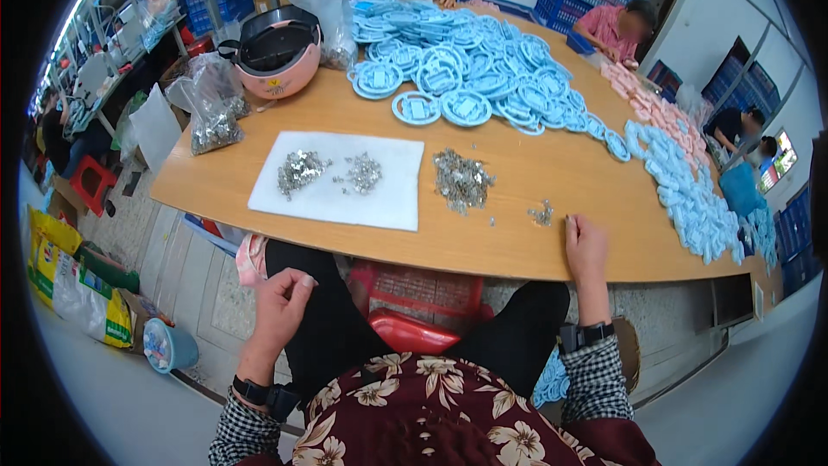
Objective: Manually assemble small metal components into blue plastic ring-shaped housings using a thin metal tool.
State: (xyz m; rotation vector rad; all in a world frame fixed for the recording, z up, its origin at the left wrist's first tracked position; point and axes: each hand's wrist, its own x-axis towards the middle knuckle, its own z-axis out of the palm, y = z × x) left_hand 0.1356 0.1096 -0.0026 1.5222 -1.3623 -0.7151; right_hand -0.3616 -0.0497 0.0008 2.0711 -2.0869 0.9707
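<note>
Metal bits (464,181) lie heaped toward the worktop's (552,168) near edge.
Right hand (587,246) just beside the smallest heap (542,213), left hand (283,304) beyond that edge; both curl their fingers, any grip impossible to tell.

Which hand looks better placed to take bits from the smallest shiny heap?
Probably the right hand: it is at the near edge of the table, just right of the smallest shiny heap. The left hand is short of the tabletop, much farther from that heap.
</note>
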